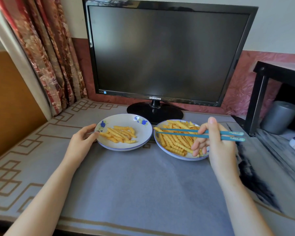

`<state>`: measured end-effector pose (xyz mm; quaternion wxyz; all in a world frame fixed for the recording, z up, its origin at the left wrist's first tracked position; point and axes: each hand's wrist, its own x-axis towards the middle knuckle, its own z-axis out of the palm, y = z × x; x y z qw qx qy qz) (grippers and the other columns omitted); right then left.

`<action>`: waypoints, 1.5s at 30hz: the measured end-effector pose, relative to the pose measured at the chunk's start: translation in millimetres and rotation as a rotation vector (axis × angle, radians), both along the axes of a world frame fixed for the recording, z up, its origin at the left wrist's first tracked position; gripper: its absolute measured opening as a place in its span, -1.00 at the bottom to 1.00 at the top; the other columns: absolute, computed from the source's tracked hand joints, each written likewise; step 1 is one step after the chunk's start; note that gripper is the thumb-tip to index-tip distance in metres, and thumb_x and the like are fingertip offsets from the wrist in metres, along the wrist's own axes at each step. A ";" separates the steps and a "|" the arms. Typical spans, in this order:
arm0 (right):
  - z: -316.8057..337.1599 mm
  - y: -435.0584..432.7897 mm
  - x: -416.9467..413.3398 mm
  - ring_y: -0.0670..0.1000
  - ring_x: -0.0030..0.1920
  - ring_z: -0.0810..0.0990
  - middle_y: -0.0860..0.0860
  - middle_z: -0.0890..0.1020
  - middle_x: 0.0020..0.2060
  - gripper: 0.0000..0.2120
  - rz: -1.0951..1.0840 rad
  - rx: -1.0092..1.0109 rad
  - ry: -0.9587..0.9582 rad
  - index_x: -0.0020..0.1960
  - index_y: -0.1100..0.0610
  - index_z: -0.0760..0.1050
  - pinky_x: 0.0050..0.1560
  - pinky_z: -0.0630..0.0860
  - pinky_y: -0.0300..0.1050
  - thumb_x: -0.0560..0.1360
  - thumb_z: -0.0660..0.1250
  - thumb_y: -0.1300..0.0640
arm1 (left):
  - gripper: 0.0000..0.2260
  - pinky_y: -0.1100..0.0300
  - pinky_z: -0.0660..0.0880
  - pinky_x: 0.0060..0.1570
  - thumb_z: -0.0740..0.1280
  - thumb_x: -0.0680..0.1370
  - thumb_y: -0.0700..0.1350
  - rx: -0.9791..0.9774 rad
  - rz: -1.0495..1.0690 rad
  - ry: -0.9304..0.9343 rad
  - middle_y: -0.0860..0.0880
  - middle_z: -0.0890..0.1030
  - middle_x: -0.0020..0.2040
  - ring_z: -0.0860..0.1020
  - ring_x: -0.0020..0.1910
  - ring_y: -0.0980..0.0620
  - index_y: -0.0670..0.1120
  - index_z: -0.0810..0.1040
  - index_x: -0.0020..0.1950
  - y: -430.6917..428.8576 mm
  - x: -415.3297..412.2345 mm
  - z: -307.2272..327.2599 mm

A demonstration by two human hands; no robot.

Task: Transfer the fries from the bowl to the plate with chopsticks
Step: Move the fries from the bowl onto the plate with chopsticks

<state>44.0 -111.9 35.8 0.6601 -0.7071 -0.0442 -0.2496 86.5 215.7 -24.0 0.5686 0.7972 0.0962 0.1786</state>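
Head view, one frame. Surroundings: dark monitor (169, 51) at far centre, its round base (155, 113) just behind both dishes. Patterned curtain (49, 57) far left. Black shelf (262, 79) at right, a grey cylinder (279, 116) under it. Cloth-covered surface (134, 184), grey with a brown fret border.

Plate (124, 149) left of centre and bowl (177, 157) right of centre stand close together, rims nearly meeting. Most fries (174, 142) are heaped in the bowl; a smaller scatter of fries (121, 133) lies on the plate.

My right grip (216, 142) is above the bowl's right side, thumb up and fingers curled round the blue chopsticks (180, 134). The sticks run level and leftward across the bowl, with their tips slightly apart at its far-left rim beside one fry. Cannot tell whether that fry is pinched.

My left grip (83, 137) holds the plate's left rim, thumb on top, forearm lying across the surface.
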 end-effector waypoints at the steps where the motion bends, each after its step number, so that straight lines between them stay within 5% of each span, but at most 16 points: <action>1: 1.0 -1.1 -0.5 0.09 -0.62 0.46 0.16 0.52 -0.58 -0.60 -0.001 0.005 -0.005 -0.26 0.19 0.40 -0.57 0.27 -0.25 0.66 0.08 0.01 | -0.71 0.18 0.43 0.05 0.31 0.56 -0.16 0.000 0.000 0.000 0.00 0.61 0.06 0.59 -0.08 0.10 -0.06 0.52 0.29 0.0 -0.4 0.4; 14: 4.9 -11.7 -2.7 0.12 -0.65 0.39 0.15 0.46 -0.62 -0.56 0.026 -0.042 -0.014 -0.30 0.23 0.38 -0.58 0.25 -0.29 0.65 0.07 0.01 | -0.72 0.16 0.45 0.06 0.32 0.55 -0.15 -0.007 0.001 0.005 0.03 0.62 0.02 0.60 -0.09 0.14 -0.03 0.53 0.26 1.5 0.7 -1.6; 18: 4.7 -2.7 -4.2 0.11 -0.63 0.41 0.17 0.47 -0.60 -0.54 0.045 -0.076 -0.033 -0.31 0.22 0.39 -0.57 0.30 -0.33 0.54 0.11 -0.12 | -0.73 0.15 0.46 0.07 0.32 0.55 -0.15 -0.015 0.004 0.011 0.00 0.63 0.03 0.61 -0.06 0.04 -0.03 0.54 0.26 1.9 1.0 -2.2; 26: 5.6 2.3 -4.2 0.08 -0.64 0.42 0.11 0.49 -0.62 -0.53 0.000 0.042 -0.070 -0.32 0.20 0.37 -0.54 0.25 -0.16 0.56 0.09 -0.14 | -0.72 0.13 0.46 0.11 0.32 0.55 -0.15 -0.005 0.001 0.013 -0.01 0.63 0.06 0.60 -0.01 0.01 -0.03 0.53 0.27 1.2 1.0 -1.2; 39: 8.3 19.9 -1.2 0.06 -0.65 0.43 0.10 0.48 -0.64 -0.58 -0.076 0.252 -0.059 -0.29 0.17 0.35 -0.55 0.27 -0.24 0.66 0.04 0.00 | -0.72 0.19 0.43 0.04 0.32 0.55 -0.16 -0.012 -0.004 -0.003 0.01 0.62 0.07 0.59 -0.08 0.15 -0.04 0.54 0.26 0.9 -0.8 -0.8; 45: 0.8 47.1 -2.8 0.08 -0.62 0.45 0.14 0.50 -0.61 -0.58 0.059 0.252 0.003 -0.31 0.16 0.36 -0.53 0.29 -0.25 0.65 0.06 -0.02 | -0.73 0.09 0.48 0.17 0.32 0.55 -0.15 -0.019 -0.003 0.010 0.00 0.62 0.06 0.61 -0.03 0.04 -0.04 0.54 0.25 1.5 -0.1 -0.8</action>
